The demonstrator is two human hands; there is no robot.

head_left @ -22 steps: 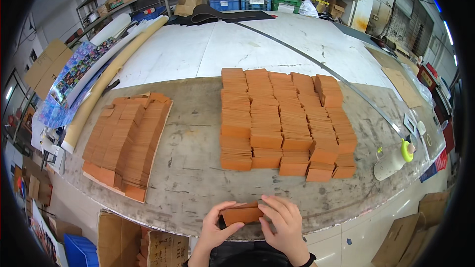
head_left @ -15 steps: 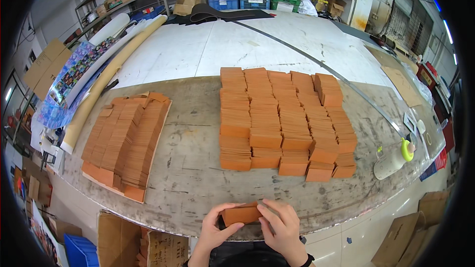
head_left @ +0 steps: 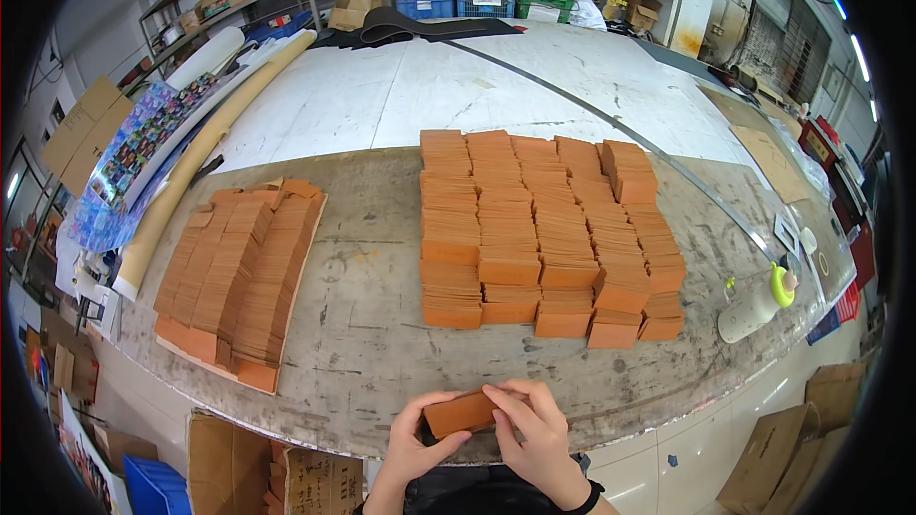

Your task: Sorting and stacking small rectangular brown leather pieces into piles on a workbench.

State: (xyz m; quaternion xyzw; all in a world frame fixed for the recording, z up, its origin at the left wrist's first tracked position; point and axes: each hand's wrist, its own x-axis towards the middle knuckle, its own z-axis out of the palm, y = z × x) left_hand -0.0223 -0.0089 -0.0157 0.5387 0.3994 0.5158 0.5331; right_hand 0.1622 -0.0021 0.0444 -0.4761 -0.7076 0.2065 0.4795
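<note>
Near the table's front edge, my left hand (head_left: 420,434) grips the left end of a small orange rectangular piece (head_left: 458,412), with its thumb low on the near side. My right hand (head_left: 525,429) is at the piece's right end, index fingertip pressing the upper corner and thumb beside the lower edge. Beyond them stand several tight rows of similar orange pieces (head_left: 506,227), stacked in layers. At the left, more pieces (head_left: 229,267) lie stacked on a pale board (head_left: 181,343).
The worktable (head_left: 353,324) carries long rolls (head_left: 224,124) at left, a metal strip (head_left: 611,119) across it, black sheeting (head_left: 401,29) at back, and a bottle (head_left: 749,315) at right. An open carton (head_left: 224,463), a blue bin (head_left: 153,486) and boxes (head_left: 763,458) stand below.
My right hand has shifted slightly left, its index finger now further onto the piece's upper corner. The piece has turned slightly, its upper right edge tipping up. The stacks look unchanged.
</note>
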